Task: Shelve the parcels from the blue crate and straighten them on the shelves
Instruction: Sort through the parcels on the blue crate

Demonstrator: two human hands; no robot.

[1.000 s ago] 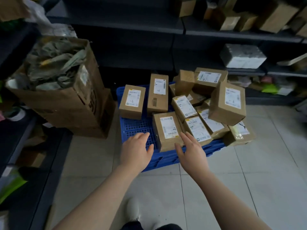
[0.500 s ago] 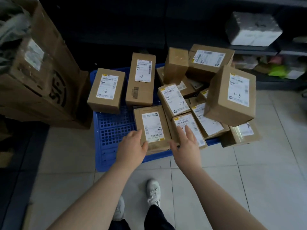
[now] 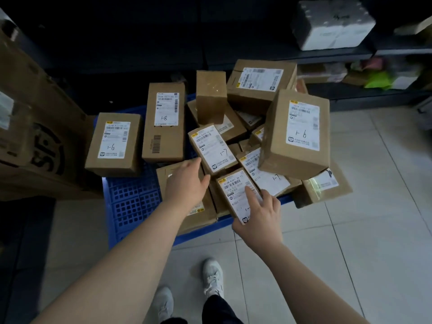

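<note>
Since half a second ago both hands are reaching further into the pile: the left hand (image 3: 187, 183) is now lying flat on the near cardboard parcel (image 3: 187, 213), where before it was only at that parcel's edge, and the right hand (image 3: 258, 220) is closing on the small parcel (image 3: 236, 195) beside it. The left hand's fingers (image 3: 195, 163) are lying loosely together, stretching toward the labelled parcel marked 1-7 (image 3: 212, 148) and almost touching its corner. The right hand's fingers (image 3: 251, 195) are pressing on the white label of the small parcel while the thumb is hooking under its near end, so the hand is pinching that parcel. The blue crate (image 3: 133, 202) is sitting on the tiled floor (image 3: 374, 230) in front of dark shelves (image 3: 350, 94), with parcels heaping up in it and spilling over its right side. At its left a parcel marked 1-6 (image 3: 114, 143) and a taller one marked 1-8 (image 3: 164, 122) are lying side by side; at the right a bigger box marked 1-6 (image 3: 297, 134) is leaning on the heap. A large brown carton (image 3: 39, 127) is standing just left of the crate, and a white foam box (image 3: 332, 24) is resting on a shelf. The person's white shoes (image 3: 211, 277) are showing at the bottom.
</note>
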